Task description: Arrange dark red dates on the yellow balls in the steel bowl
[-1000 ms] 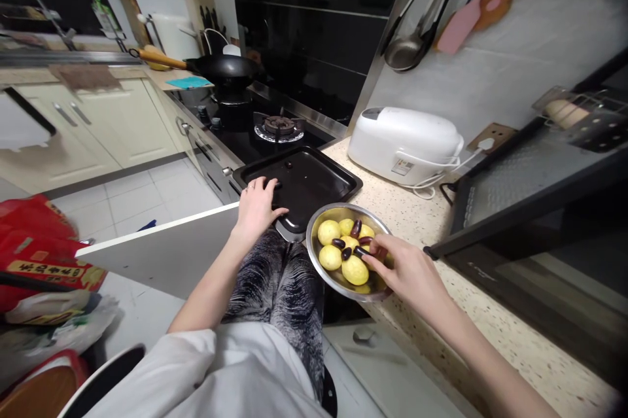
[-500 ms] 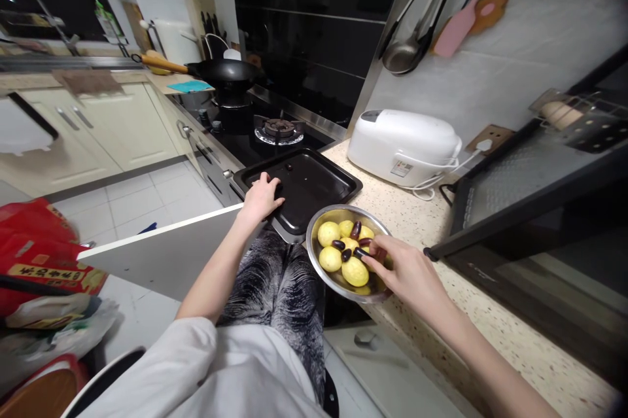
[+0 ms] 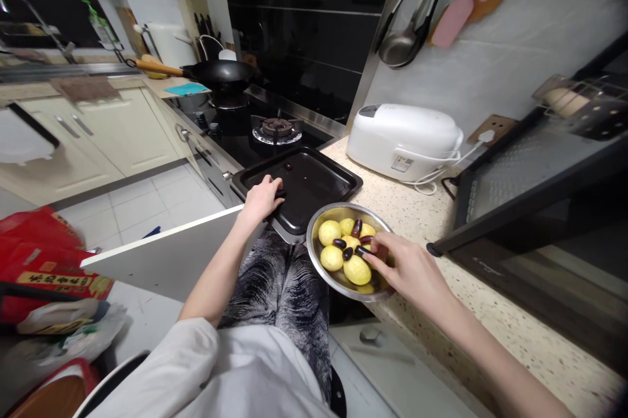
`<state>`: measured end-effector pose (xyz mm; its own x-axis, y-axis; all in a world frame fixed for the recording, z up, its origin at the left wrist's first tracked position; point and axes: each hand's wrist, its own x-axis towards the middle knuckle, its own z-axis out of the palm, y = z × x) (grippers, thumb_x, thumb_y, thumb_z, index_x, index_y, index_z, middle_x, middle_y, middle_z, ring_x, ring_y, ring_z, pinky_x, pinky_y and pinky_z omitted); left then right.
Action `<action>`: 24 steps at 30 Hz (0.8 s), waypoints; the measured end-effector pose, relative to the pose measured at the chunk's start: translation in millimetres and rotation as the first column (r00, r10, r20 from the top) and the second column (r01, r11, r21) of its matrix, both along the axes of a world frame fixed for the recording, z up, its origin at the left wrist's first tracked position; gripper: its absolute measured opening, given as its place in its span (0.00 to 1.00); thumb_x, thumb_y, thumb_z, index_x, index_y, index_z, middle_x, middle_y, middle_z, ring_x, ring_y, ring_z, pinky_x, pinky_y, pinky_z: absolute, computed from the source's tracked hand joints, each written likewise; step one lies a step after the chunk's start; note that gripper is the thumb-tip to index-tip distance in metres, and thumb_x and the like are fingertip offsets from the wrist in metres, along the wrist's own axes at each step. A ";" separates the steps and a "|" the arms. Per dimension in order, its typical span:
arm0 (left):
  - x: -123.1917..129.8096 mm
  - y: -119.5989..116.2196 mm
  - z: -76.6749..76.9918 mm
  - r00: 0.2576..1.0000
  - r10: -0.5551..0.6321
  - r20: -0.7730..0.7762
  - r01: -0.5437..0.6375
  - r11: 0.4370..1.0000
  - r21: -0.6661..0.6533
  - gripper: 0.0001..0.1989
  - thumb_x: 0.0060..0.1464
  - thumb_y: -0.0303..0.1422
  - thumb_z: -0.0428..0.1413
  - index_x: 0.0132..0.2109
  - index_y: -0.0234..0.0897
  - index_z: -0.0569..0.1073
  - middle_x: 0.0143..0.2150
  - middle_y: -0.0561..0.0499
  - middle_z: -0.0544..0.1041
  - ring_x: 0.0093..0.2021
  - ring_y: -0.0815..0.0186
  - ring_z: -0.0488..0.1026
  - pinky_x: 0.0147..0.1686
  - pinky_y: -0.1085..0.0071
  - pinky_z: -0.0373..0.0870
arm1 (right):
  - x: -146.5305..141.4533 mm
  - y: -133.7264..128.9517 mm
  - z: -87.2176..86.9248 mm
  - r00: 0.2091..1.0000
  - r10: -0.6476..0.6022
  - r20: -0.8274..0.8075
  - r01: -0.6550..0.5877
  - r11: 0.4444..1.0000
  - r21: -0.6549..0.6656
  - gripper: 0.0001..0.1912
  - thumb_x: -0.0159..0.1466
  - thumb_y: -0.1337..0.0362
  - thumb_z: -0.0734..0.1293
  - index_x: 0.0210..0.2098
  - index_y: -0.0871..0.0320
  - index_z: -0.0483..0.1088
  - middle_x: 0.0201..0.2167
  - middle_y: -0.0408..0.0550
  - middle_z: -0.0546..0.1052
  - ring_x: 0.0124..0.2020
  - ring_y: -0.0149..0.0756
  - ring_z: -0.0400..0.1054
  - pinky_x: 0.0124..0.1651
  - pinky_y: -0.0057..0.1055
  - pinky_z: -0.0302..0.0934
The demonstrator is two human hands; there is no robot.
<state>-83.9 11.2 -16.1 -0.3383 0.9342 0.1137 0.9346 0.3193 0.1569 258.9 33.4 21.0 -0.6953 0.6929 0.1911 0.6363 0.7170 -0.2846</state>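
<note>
A steel bowl (image 3: 314, 235) holds several round yellow fruits (image 3: 357, 270) with dark purple, elongated grapes (image 3: 358, 228) on top. Over the bowl's right side, my right hand (image 3: 400, 261) is closed in a pinch on one dark grape (image 3: 362, 251). My left hand (image 3: 263, 199) rests at the left side of a black baking tray (image 3: 318, 189), its fingers curled together. Something dark shows at those fingertips, but I cannot make it out. One small dark grape (image 3: 288, 167) lies on the tray near its far edge.
Behind the tray is a gas stove (image 3: 276, 130) with a black wok (image 3: 220, 72). A white rice cooker (image 3: 405, 141) stands on the counter beyond the bowl. A black oven (image 3: 540, 235) is at right. An open cabinet door (image 3: 167, 254) juts out at left.
The view has shifted slightly. My left fingers have drawn closer together at the tray. My right hand keeps its pinch on the grape over the bowl.
</note>
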 end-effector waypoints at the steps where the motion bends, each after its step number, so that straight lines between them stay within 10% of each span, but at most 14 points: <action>1: 0.8 0.2 -0.6 1.000 -0.001 0.009 0.001 1.000 0.008 0.13 0.64 0.33 0.58 0.55 0.41 0.72 0.54 0.43 0.73 0.48 0.54 0.79 0.47 0.62 0.76 | 0.0 -0.1 0.0 1.000 -0.003 0.001 0.003 1.000 0.000 0.07 0.68 0.61 0.66 0.33 0.53 0.65 0.33 0.45 0.78 0.33 0.41 0.74 0.34 0.34 0.61; 11: 7.1 0.7 -11.4 0.973 -0.121 0.198 0.071 0.968 0.242 0.08 0.63 0.25 0.56 0.49 0.39 0.74 0.51 0.44 0.73 0.43 0.60 0.77 0.47 0.64 0.75 | -0.4 -1.0 4.0 1.000 -0.028 -0.007 0.028 0.999 -0.025 0.07 0.68 0.60 0.67 0.33 0.53 0.68 0.34 0.46 0.80 0.34 0.42 0.75 0.35 0.34 0.62; 24: 84.2 -24.4 12.5 0.697 -0.630 0.343 0.281 0.680 0.677 0.08 0.66 0.24 0.54 0.49 0.38 0.73 0.51 0.46 0.72 0.36 0.69 0.68 0.42 0.69 0.71 | -6.3 -6.5 6.2 0.935 0.066 -0.348 -0.031 0.994 0.106 0.04 0.71 0.63 0.66 0.44 0.55 0.72 0.39 0.49 0.79 0.41 0.42 0.75 0.43 0.37 0.68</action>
<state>0.3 -13.1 -3.6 -0.0482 0.8053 0.5909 0.6375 -0.4306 0.6389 252.6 26.9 27.3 -0.6040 0.6258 0.4934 0.4728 0.7798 -0.4103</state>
